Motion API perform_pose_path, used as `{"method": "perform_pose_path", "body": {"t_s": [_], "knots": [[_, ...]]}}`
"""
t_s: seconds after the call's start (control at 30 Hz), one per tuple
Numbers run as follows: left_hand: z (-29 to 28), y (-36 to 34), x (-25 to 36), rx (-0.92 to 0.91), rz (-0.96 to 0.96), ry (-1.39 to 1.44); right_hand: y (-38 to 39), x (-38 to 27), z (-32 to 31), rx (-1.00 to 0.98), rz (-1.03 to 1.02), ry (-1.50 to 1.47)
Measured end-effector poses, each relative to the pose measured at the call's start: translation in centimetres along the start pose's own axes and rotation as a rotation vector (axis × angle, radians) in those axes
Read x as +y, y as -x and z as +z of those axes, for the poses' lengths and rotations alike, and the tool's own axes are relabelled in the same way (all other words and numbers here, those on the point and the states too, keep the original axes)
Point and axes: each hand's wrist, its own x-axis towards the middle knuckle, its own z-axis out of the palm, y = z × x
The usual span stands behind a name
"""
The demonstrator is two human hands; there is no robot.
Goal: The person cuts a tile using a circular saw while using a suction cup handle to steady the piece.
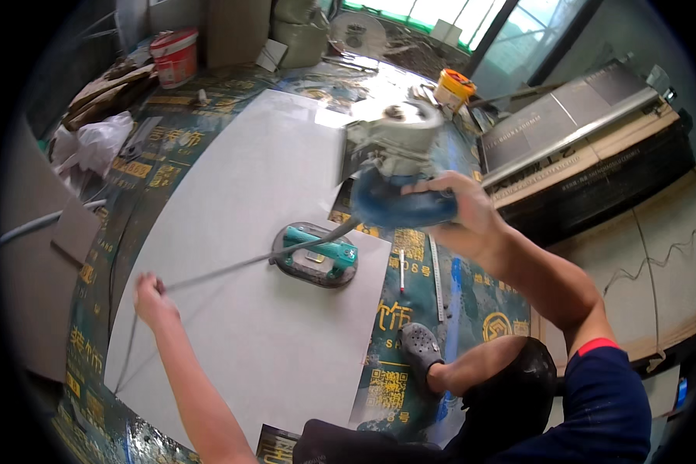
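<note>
Overhead, an angle grinder [398,166] was gripped by the closed right hand [460,213] — its cord [232,267] pinched in the left hand [151,298]. No cut was visible yet on the large pale tile [232,232] — the suction lifter [315,254] was seated on it.

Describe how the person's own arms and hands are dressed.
Both hands are bare, with no gloves: the left hand and the right hand. The left forearm is uncovered for as far as it shows. The right arm is bare down from a short dark navy sleeve edged with a red band. No watch or rings are visible.
</note>
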Motion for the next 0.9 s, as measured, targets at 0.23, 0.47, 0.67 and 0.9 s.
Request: {"method": "perform_pose_path", "body": {"t_s": [0.23,0.47,0.67,0.9], "knots": [[-12.6,17.4,0.1,-0.071,-0.411,-0.1,6.6,-0.3,-11.2,0.284,-0.055,0.044],[-16.7,21.8,0.6,0.249,-0.328,-0.298,11.5,1.6,-17.9,0.607,0.028,0.112],[-29.2,8.0,-2.6,0.738,-0.058,-1.082,9.5,3.1,-15.6,0.448,0.155,0.187],[-42.3,-4.5,6.0,0.824,-0.113,-0.687,9.2,2.6,-11.0,0.52,0.035,0.171]]}}
